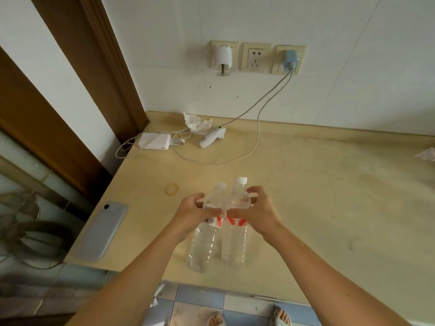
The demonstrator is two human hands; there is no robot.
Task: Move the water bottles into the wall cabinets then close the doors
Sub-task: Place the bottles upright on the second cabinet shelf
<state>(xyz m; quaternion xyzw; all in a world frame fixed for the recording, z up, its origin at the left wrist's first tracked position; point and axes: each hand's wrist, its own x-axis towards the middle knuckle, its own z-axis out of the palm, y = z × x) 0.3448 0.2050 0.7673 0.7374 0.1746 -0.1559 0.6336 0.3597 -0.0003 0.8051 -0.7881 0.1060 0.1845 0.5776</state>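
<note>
Two clear plastic water bottles with white caps and red-and-white labels stand side by side near the front edge of the beige counter (329, 208). My left hand (191, 216) grips the upper part of the left bottle (203, 245), which leans a little to the right. My right hand (256, 211) grips the upper part of the right bottle (235, 245), which stands upright. Their shoulders touch between my hands. No wall cabinet is in view.
A grey phone (101, 231) lies at the counter's left edge, a yellow rubber band (171, 189) behind the bottles. A white charger (155, 141), cables, a white handheld device (211, 137) and crumpled tissue (196, 122) sit at the back left. Wall sockets (255, 57) are above.
</note>
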